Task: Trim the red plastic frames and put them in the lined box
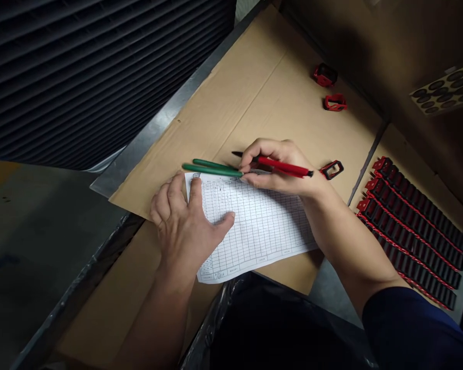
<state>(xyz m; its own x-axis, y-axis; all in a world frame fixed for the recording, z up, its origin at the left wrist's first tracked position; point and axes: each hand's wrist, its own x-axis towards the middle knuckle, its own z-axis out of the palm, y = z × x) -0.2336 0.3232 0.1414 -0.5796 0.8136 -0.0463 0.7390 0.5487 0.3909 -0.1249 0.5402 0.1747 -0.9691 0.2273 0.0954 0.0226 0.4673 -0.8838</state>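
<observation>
A printed sheet with a grid of rows and columns (250, 226) lies on the cardboard. My left hand (189, 221) rests on its left part, fingers spread, the index fingertip by the top left corner. Over the upper edge of the paper, my right hand (280, 159) is closed around a red pen (283, 167) with a dark tip pointing left. A green tool with two slim arms (210, 168) extends left from my right fingertips. Its right end is partly hidden, and whether the fingers grip it or only touch it I cannot tell.
Cardboard (231, 108) covers the table. Small red-and-black frames (335, 102) lie at the back, and another frame (332, 169) lies near my right wrist. Rows of red-and-black parts (412, 226) stand at right. A dark ribbed panel (100, 67) rises at upper left.
</observation>
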